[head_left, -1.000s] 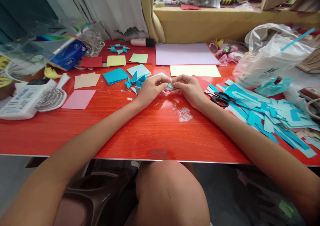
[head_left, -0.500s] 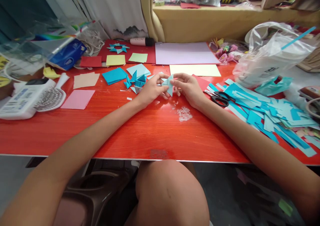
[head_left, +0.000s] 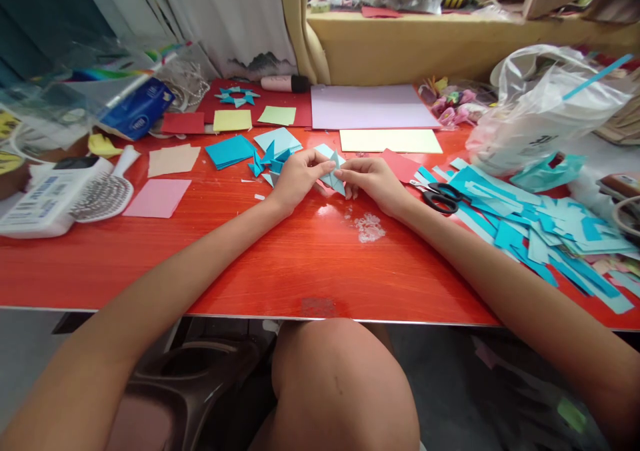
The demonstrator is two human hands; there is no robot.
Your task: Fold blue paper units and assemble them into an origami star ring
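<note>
Both hands meet over the middle of the red table [head_left: 280, 264], pinching a small folded light-blue paper piece [head_left: 334, 173]. My left hand [head_left: 296, 178] grips its left side with thumb and fingers closed. My right hand [head_left: 373, 176] pinches its right side. The piece is held just above the tabletop. Just left of my left hand lie several folded blue paper points [head_left: 267, 158] and blue paper squares [head_left: 229, 150].
Black scissors [head_left: 439, 198] lie right of my right hand beside a heap of blue paper strips [head_left: 540, 231]. A plastic bag [head_left: 540, 114] stands at the right. A hairbrush [head_left: 103, 194], a white device [head_left: 47, 198], coloured paper squares and a blue paper star [head_left: 237, 96] occupy the left and back.
The paper piece was pressed low between my fingers, then lifted and turned upright; now both hands have shifted slightly lower with it tilted between them.
</note>
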